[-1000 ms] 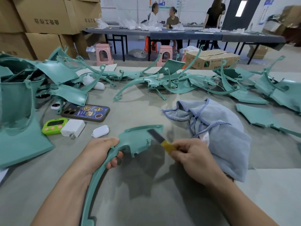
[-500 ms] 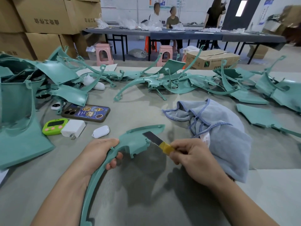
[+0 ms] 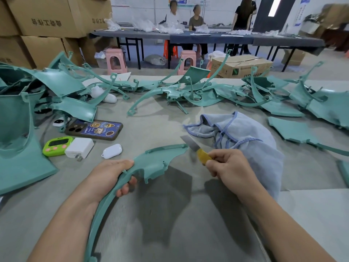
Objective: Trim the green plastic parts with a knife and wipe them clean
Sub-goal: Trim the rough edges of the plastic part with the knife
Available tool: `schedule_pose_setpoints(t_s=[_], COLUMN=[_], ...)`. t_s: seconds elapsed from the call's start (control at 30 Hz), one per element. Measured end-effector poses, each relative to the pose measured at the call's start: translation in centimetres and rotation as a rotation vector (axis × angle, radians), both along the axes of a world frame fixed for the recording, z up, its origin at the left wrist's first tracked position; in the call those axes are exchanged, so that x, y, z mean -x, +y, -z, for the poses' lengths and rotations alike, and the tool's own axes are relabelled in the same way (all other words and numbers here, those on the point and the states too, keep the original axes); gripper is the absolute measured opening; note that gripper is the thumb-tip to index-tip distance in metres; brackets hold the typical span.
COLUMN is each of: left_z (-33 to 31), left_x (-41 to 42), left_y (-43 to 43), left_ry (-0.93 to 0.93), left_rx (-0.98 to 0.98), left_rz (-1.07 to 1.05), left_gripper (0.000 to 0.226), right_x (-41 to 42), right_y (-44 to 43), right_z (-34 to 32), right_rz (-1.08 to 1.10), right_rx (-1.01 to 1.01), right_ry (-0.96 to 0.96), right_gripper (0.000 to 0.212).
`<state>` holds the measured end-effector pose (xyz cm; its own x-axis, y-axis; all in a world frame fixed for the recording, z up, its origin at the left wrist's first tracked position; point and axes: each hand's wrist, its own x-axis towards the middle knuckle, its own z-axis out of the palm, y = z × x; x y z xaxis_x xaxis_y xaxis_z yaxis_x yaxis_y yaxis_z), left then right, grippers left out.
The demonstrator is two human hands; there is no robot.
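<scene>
Grey matting covers the worktable (image 3: pixel 170 233). Over it my left hand (image 3: pixel 105 178) curls round the neck of the long curved green plastic part (image 3: pixel 154 161), axis running away rightward; my right hand (image 3: pixel 232 167) pinches the yellow-handled knife (image 3: pixel 194 146), blade at that far tip.

- Your bench (image 3: pixel 170 233) is brightly and evenly lit from overhead, with no blown-out patches on it.
- The part (image 3: pixel 151 163) in your left hand (image 3: pixel 109 176) throws a broad, soft-edged dark shadow on the bench, just below it and toward you.
- A smaller shadow lies under your right hand (image 3: pixel 230 167).
- The knife (image 3: pixel 196 149) looks smeared at the blade, and its edges are soft.
- The door pane (image 3: pixel 272 6) glares white and is the brightest spot.
- The pile (image 3: pixel 170 91) shows a pale sheen on its curved faces.
- Your wide lens bends the edges: the cartons (image 3: pixel 47 16) lean and your forearms stretch.
- The top right corner is blurred and unreadable.
</scene>
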<state>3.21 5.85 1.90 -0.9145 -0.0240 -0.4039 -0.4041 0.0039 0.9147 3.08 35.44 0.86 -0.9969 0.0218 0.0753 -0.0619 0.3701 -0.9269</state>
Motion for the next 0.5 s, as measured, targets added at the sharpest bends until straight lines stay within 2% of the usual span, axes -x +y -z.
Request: schedule_pose_setpoints(t_s=[0.07,0.17,0.2,0.3,0.43,0.5], left_z=[-0.12,-0.22,-0.25,-0.41,-0.42,-0.5], left_x=[-0.02,-0.11,-0.14,-0.19,-0.33,-0.41], left_y=[0.02,0.06,0.03,0.05,0.13,0.3], left_ry=[0.0,-0.004,-0.006,-0.015,-0.031,-0.017], left_rx=[0.009,0.012,0.004,-0.004,-0.003,-0.017], left_rz=[0.012,0.02,0.017,0.021,-0.006,-0.066], left_gripper=[0.044,0.049,0.05,0.051,0.048,0.045], right_x=[-0.19,0.35,0.39,-0.04,0.28,0.19], right_y=[0.02,0.42,0.53,0.43,0.73,0.74], right_z=[-0.1,0.04,-0.09,-0.6,-0.2,-0.17], right_rz=[-0.072,0.049,0.055,-0.072,0.08,0.104], right_rx=[0.096,0.002,0.025,0.14,-0.073,-0.038], right_ry=[-0.033,0.003,0.008,-0.04,-0.024,-0.027], right_gripper=[0.017,0.018,0.019,0.022,0.016,0.018])
